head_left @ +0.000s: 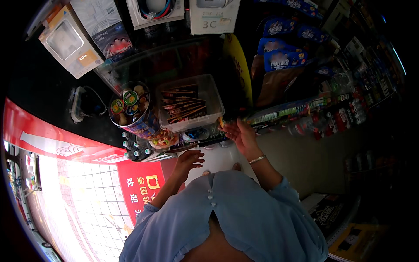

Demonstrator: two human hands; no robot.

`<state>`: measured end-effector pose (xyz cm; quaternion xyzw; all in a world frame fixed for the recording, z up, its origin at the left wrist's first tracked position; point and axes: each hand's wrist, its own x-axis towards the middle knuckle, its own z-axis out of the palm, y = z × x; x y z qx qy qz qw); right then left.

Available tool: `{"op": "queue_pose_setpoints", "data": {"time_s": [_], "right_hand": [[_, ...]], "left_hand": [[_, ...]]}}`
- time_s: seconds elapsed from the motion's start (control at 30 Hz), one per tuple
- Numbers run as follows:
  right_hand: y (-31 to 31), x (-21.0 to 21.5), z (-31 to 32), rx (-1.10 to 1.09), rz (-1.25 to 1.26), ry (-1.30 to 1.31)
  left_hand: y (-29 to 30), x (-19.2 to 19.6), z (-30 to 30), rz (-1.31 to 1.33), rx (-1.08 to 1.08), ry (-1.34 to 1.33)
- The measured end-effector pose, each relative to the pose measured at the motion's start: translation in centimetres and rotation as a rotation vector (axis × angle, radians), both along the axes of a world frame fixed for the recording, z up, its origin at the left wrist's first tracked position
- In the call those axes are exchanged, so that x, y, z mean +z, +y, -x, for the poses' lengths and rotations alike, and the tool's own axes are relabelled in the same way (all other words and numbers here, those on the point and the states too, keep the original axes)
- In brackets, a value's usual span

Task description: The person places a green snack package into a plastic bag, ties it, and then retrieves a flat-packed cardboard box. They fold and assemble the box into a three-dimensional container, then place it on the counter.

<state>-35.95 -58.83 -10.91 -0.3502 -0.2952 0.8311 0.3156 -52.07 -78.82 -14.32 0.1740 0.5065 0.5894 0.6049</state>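
Observation:
My left hand (190, 160) hovers in front of the counter edge, its fingers loosely apart and nothing in them. Further right and a little higher, my right hand (240, 134), with a bracelet at the wrist, reaches toward the shelf edge with fingers stretched out. Its fingertips are close to a small yellow-orange item, and whether they touch it I cannot tell. Just beyond stands a clear plastic box (213, 114) holding several slim dark packets (183, 105). Left of the box is a round tub (139, 126) filled with small lidded cups (130, 98).
Dark-capped bottles (135, 150) stand below the tub. Boxed chargers and cables (70, 41) line the back left, near a white plug device (77, 105). Blue snack bags (283, 59) hang at the back right, above bottles (325, 124). A red mat (139, 183) lies by the doorway.

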Motion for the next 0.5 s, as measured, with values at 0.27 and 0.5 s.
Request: {"op": "queue_pose_setpoints", "data": {"time_s": [0.27, 0.5], "right_hand": [[-0.2, 0.9, 0.1, 0.001, -0.017, -0.057], [0.3, 2.4, 0.6, -0.013, -0.084, -0.098]], "left_hand": [[0.9, -0.1, -1.9, -0.065, -0.033, 0.072], [0.6, 0.4, -2.0, -0.062, 0.000, 0.094]]}}
